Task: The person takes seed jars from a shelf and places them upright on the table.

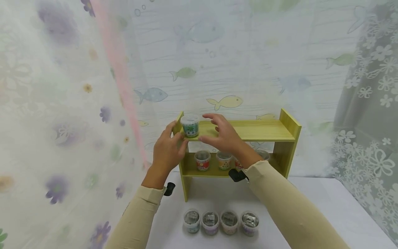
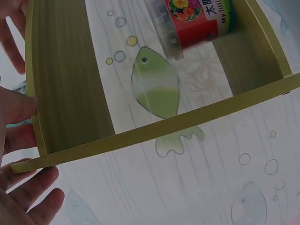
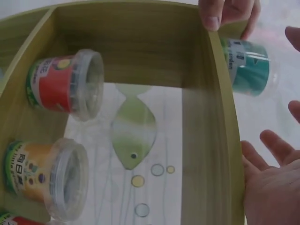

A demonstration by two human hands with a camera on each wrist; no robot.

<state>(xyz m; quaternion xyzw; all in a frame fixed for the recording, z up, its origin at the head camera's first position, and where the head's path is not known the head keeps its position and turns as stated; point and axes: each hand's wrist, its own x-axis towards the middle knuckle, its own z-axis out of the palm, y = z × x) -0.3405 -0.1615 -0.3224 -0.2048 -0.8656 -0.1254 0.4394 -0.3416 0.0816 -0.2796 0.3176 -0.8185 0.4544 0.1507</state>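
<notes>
A small lidded plastic cup with a green label (image 1: 190, 127) stands at the left end of the top board of a wooden shelf (image 1: 258, 130). My left hand (image 1: 168, 148) grips the shelf's upper left corner, the thumb (image 2: 18, 107) at the board's front edge and other fingers (image 2: 44, 187) outside the side panel. Its fingertips are close beside the green cup. To the cup's right, my right hand (image 1: 222, 135) is spread, thumb and fingers apart, holding nothing. Its thumb overlaps the top board's front edge in the head view.
The lower board holds a red-labelled cup (image 1: 202, 160), a yellow-labelled cup (image 1: 224, 160) and others partly behind my right arm. Several lidded cups stand in a row on the white table (image 1: 317, 200) in front, including one at the right end (image 1: 249, 223). A fish-patterned curtain (image 1: 248, 62) hangs behind.
</notes>
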